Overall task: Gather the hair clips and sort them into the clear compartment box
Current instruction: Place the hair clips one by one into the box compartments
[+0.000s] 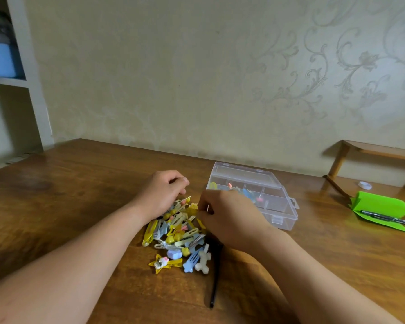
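In the centre of the frame, the left hand [161, 192] rests curled on the far edge of the heaped hair clips [175, 232]; whether it grips any, I cannot tell. The right hand [229, 218] pinches a small clip [207, 208] just left of the clear box [284, 219].

wooden table [68, 183] | on it: hair clips [175, 232] | clear compartment box [283, 218] | black stick [214, 284] | green paper [379, 204]

Looks like a room in a home. The wall has soft wallpaper [337, 66] w/ flowers & curly swirls. There's a big brown wood table [80, 183], & a white shelf [31, 85] in the corner w/ a blue box [0, 59] on it. Little home stuff lies on the table: bright hair clips [178, 230], a clear box [278, 206], green paper [379, 206] & a pen [388, 219].
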Demonstrator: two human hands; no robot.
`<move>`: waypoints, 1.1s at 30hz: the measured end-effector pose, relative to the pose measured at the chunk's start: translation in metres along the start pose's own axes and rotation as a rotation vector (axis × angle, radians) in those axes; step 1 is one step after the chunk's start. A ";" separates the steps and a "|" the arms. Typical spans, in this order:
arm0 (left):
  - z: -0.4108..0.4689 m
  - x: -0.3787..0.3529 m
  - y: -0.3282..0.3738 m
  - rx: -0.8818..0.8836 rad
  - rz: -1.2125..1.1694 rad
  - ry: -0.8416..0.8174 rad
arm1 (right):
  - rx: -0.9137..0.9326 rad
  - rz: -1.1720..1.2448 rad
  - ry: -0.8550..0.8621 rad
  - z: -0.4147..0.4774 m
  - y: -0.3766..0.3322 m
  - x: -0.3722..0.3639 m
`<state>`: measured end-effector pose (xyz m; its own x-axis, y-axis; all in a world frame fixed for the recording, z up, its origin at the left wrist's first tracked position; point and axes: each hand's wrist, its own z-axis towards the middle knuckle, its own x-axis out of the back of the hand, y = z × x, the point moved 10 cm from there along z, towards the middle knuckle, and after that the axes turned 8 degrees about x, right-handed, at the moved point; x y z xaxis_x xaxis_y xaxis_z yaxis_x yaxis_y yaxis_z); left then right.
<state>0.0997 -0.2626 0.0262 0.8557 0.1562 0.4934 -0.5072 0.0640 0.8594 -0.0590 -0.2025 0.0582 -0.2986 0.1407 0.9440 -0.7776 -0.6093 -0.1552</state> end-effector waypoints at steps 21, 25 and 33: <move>-0.026 -0.036 0.047 -0.354 0.418 -0.166 | -0.664 -0.079 -0.041 -0.010 0.213 0.048; -0.026 -0.037 0.048 -0.360 0.416 -0.173 | -0.617 -0.145 -0.171 0.010 0.209 0.045; -0.016 -0.009 0.034 -0.230 0.175 -0.071 | -0.481 -0.045 0.249 -0.011 0.155 0.076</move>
<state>0.0728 -0.2460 0.0488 0.7543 0.1157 0.6463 -0.6504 0.2654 0.7117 -0.2078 -0.2776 0.1029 -0.3359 0.3750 0.8640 -0.9406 -0.1810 -0.2871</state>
